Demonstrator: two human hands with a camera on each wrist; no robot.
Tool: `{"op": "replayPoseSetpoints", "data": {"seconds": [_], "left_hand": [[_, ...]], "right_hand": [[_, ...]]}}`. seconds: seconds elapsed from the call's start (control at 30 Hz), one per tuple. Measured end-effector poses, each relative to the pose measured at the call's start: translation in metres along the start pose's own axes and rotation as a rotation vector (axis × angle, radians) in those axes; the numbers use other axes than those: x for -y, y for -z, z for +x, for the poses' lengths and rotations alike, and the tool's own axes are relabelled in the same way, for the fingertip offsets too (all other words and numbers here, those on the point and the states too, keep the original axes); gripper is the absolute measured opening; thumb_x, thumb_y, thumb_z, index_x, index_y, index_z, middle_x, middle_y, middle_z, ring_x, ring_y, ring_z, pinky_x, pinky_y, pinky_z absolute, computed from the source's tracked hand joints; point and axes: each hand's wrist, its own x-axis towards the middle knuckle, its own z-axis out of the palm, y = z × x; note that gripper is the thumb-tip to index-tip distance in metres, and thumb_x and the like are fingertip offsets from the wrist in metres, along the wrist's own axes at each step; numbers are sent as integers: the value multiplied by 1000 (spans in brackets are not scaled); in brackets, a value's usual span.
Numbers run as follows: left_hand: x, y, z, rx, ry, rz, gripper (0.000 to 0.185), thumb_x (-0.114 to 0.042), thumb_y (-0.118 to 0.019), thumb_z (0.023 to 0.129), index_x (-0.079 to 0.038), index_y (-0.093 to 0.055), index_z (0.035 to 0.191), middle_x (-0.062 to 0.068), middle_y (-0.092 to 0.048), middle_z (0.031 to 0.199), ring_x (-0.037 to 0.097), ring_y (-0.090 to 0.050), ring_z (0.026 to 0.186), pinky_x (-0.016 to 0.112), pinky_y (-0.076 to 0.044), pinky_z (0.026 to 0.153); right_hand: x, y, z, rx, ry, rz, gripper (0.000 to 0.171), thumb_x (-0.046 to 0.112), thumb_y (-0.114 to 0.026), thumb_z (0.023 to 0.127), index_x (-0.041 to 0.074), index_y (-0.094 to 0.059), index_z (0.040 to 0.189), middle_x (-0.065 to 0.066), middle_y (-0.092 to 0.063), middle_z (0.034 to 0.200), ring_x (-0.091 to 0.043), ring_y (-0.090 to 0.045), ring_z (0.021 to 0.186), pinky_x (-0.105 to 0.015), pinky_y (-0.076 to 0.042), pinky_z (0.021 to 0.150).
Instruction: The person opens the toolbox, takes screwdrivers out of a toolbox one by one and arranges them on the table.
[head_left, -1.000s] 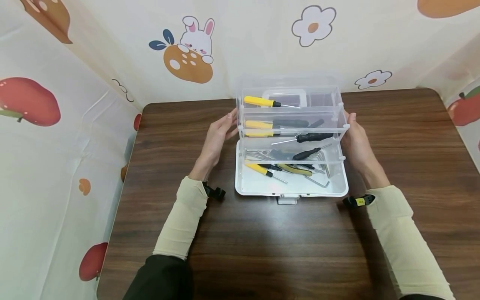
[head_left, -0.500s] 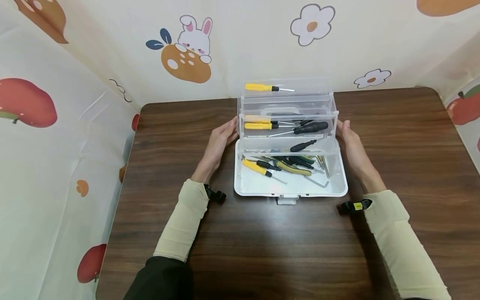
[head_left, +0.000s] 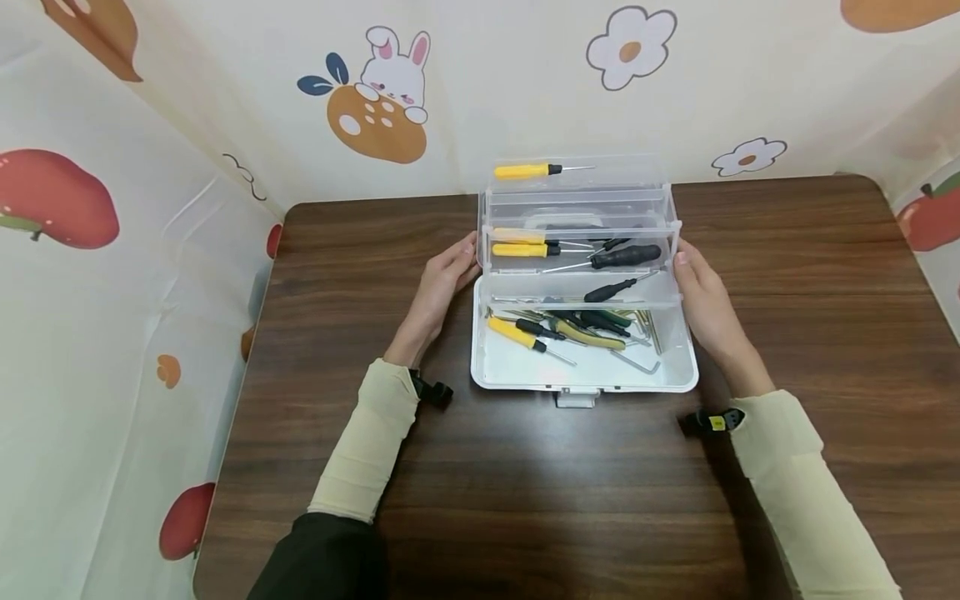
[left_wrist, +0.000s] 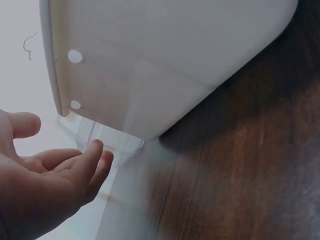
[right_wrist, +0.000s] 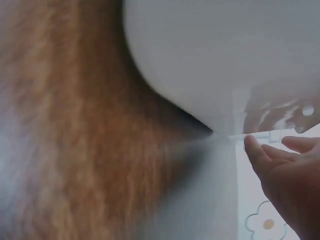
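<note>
Head view: the toolbox [head_left: 585, 379] is sitting open on the table [head_left: 525, 483], its clear trays [head_left: 581, 283] fanned back in steps between the two hands. The left hand [head_left: 442, 287] is lying along the box's left side, fingers extended and relaxed, fingertips [head_left: 467, 248] touching the end of the middle tray; nothing is being gripped. The right hand [head_left: 705, 300] is mirroring it on the opposite side, fingers straight, its fingertips [head_left: 681, 258] resting against the tray's right end. Between the hands, yellow screwdrivers [head_left: 525, 248] and a black screwdriver [head_left: 626, 255] are lying in the middle tray. One more yellow screwdriver [head_left: 525, 171] is lying in the farthest tray, beyond both hands. Pliers [head_left: 592, 333] and hex keys [head_left: 637, 362] are lying loose in the white base, nearer the wrists.

Left wrist view: the left hand [left_wrist: 45, 185] is showing an open palm, fingers loosely extended toward the clear tray end [left_wrist: 107, 137]; whether they are touching it cannot be told here. The white base [left_wrist: 165, 65] is standing just above the fingers.

Right wrist view: the picture is blurring heavily. The right hand [right_wrist: 287, 175] is appearing open, fingers [right_wrist: 255, 150] straight, lying just beside the tray hinge [right_wrist: 260, 135] under the base [right_wrist: 225, 60]. Contact cannot be confirmed here.
</note>
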Motion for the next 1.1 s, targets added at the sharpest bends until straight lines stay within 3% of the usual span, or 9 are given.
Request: {"op": "replayPoseSetpoints", "data": {"seconds": [0.1, 0.2, 0.3, 0.4, 0.57, 0.73, 0.93, 1.1], "left_hand": [[1, -1, -2, 3, 0, -19, 52, -32, -49, 111, -14, -42, 160, 2, -44, 166, 13, -48, 148, 25, -46, 114], [1, -1, -6, 1, -1, -9, 54, -30, -52, 110, -15, -41, 161, 2, -44, 165, 13, -47, 149, 31, -45, 117], [1, -2, -10, 1, 2, 16, 55, -27, -54, 109, -17, -40, 161, 1, -45, 165, 13, -46, 149, 37, -44, 119], [2, -3, -15, 5, 2, 26, 55, -24, -55, 108, -18, -40, 161, 1, -45, 165, 15, -46, 150, 41, -43, 120], [4, -5, -21, -3, -11, 33, 52, -18, -56, 107, -18, -46, 158, 4, -47, 163, 21, -48, 148, 43, -42, 121], [2, -9, -26, -26, -42, 30, 45, -13, -55, 107, -14, -53, 152, 10, -53, 157, 25, -53, 143, 46, -46, 117], [-9, -12, -29, -68, -85, 48, 42, -22, -52, 109, -11, -54, 150, 11, -53, 154, 24, -55, 140, 47, -50, 112], [-21, -13, -27, -104, -122, 30, 46, -27, -50, 110, -7, -51, 152, 13, -52, 156, 26, -54, 142, 47, -53, 109]], "right_hand": [[6, -2, -7, -72, 83, -71, 55, 39, -36, 113, 22, -30, 165, -12, -35, 169, -35, -35, 154, -59, -28, 125], [15, -2, -11, -159, 232, -167, 50, 24, -52, 109, 18, -43, 158, -8, -44, 162, -28, -43, 147, -39, -36, 122], [25, 0, -15, -240, 388, -276, 48, 8, -66, 101, 9, -55, 148, -9, -49, 157, -25, -45, 143, -23, -37, 113], [35, 4, -18, -276, 511, -381, 45, -2, -73, 93, 1, -61, 137, -16, -54, 149, -31, -47, 137, -26, -36, 108], [50, 8, -19, -152, 696, -540, 39, -12, -77, 85, -3, -67, 122, -22, -60, 133, -40, -50, 126, -33, -36, 109], [64, 5, -13, 46, 862, -654, 43, -19, -79, 78, -1, -70, 117, -18, -66, 123, -35, -58, 116, -23, -41, 106], [75, -2, -7, 225, 870, -724, 45, -16, -82, 77, 1, -71, 118, -13, -68, 120, -30, -62, 112, -44, -53, 96], [79, -7, -4, 290, 844, -774, 40, -9, -84, 79, 4, -73, 115, -10, -71, 116, -28, -64, 110, -46, -57, 94]]}}
